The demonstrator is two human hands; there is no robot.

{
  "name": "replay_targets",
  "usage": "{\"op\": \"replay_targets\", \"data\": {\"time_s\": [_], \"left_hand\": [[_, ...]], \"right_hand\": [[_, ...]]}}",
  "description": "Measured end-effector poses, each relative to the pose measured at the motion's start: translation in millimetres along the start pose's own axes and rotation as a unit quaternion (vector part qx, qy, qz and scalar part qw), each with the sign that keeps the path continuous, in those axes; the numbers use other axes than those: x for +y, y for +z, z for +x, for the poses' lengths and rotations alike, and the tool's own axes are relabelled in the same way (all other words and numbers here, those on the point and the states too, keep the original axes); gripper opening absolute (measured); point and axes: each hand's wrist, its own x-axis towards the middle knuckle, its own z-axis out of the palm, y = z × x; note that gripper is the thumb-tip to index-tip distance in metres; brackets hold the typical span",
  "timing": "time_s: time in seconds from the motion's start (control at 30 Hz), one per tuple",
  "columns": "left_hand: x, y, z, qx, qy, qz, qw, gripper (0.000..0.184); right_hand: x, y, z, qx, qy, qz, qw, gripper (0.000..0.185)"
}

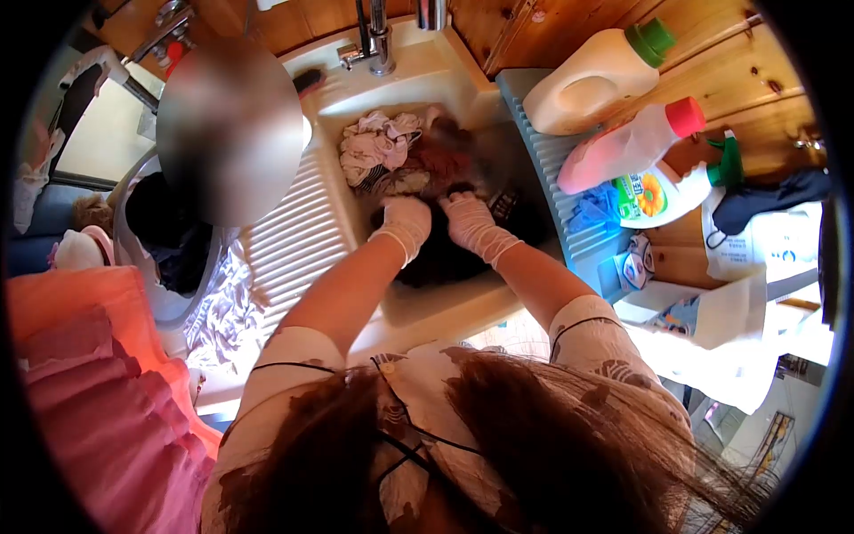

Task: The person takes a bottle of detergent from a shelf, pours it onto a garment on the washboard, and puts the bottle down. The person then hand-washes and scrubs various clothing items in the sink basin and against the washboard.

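Note:
Both my hands wear thin, pale see-through gloves and are down in the cream laundry sink (pixel 360 313). My left hand (pixel 406 224) is closed on a dark cloth (pixel 445 258), its fingers curled out of sight beneath it. Close by on the right, my right hand (pixel 470 222) grips the same dark cloth, fingers bent over its upper edge. The bulk of the cloth lies bunched under my wrists. Pale pink laundry (pixel 378 147) is heaped at the back left of the basin. Reddish-brown cloth (pixel 440 160) lies beside it, partly blurred.
A ribbed washboard (pixel 298 240) adjoins the basin's left side. Further left, a tub (pixel 169 303) holds dark laundry. The tap (pixel 381 49) rises behind. On the right, a grey shelf (pixel 534 116) carries detergent bottles (pixel 592 80) and a spray bottle (pixel 663 196). A blurred round patch hides the upper left.

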Motion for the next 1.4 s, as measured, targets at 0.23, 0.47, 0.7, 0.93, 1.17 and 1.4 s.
{"op": "replay_targets", "data": {"time_s": [0.23, 0.47, 0.7, 0.93, 1.17, 1.4], "left_hand": [[-2.9, 86.1, 73.5, -0.113, -0.017, -0.03, 0.993, 0.036], [-42.1, 41.7, 64.8, -0.063, 0.163, 0.049, 0.983, 0.025], [-86.7, -107.1, -53.4, -0.077, -0.057, -0.242, 0.966, 0.041], [-133.2, -120.4, -115.5, 0.142, 0.182, -0.478, 0.848, 0.035], [-58.8, -74.2, -51.7, -0.096, 0.024, -0.233, 0.967, 0.049], [-18.2, 66.7, 55.0, -0.148, 0.042, 0.017, 0.988, 0.02]], "right_hand": [[14.3, 14.5, 66.2, -0.214, -0.06, -0.098, 0.97, 0.048], [21.8, 30.7, 98.9, -0.083, 0.015, -0.033, 0.996, 0.033], [54.0, -67.8, 4.9, 0.121, 0.009, 0.182, 0.976, 0.022], [65.1, -130.7, -73.6, 0.191, -0.059, 0.48, 0.854, 0.014], [45.8, -42.6, -0.5, -0.022, -0.038, 0.075, 0.996, 0.04], [19.4, 21.1, 86.6, -0.183, 0.078, -0.153, 0.968, 0.038]]}}
